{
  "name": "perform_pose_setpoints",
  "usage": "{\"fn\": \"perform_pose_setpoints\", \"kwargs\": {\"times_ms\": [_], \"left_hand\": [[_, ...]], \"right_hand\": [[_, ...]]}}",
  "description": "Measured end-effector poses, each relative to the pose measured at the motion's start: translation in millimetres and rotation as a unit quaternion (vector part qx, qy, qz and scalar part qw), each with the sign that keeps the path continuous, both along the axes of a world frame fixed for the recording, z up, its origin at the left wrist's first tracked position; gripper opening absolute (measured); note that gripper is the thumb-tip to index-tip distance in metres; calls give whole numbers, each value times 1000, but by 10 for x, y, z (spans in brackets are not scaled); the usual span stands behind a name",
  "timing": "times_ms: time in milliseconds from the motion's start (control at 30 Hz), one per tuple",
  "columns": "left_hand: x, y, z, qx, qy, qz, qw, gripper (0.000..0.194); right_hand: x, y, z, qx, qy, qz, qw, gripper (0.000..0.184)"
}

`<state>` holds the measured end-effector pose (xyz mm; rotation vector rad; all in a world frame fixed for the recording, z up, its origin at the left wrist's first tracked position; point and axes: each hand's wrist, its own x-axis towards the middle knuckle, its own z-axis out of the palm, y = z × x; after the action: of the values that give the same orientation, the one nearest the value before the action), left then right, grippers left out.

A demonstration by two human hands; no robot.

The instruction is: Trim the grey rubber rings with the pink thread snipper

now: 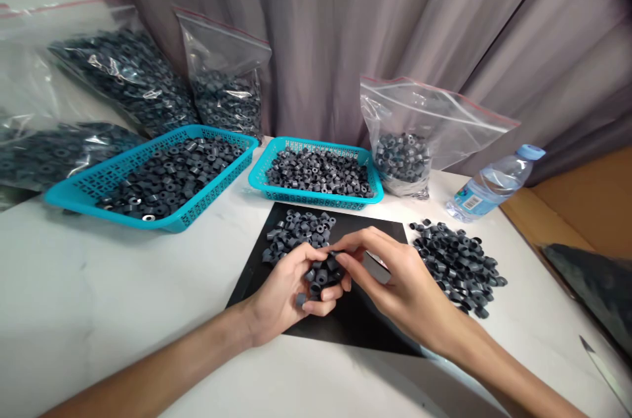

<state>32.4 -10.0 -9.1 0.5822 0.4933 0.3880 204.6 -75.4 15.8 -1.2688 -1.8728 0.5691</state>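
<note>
Cupped in my left hand (286, 283) is a small handful of dark grey cylindrical pieces (320, 274) with holes through them. Thumb and fingers of my right hand (395, 273) pinch at one dark piece (337, 256) at the top of that handful; the fingertips of both hands meet there. Both hands are above a black mat (345, 322). Behind the left hand, a pile of grey ring-like pieces (301, 230) lies on the mat. To the right of my right hand, a heap of darker, shinier pieces (457, 266) is spread on the white table.
Two blue baskets (185, 220) (320, 197) full of grey pieces stand at the back. Zip bags (227, 95) of pieces stand at left, and another bag (402, 155) at right beside a water bottle (496, 181). A pointed blade-like object (602, 365) lies at lower right.
</note>
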Motion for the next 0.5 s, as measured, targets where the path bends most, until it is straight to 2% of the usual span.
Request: {"fn": "perform_pose_setpoints", "kwargs": {"times_ms": [300,500], "left_hand": [[-8,13,6,1,-31,1,1000,26],[-1,18,-12,-8,-36,-5,999,30]], "right_hand": [[76,-6,134,46,-18,-7,999,9],[100,-24,166,24,-24,10,999,15]]}}
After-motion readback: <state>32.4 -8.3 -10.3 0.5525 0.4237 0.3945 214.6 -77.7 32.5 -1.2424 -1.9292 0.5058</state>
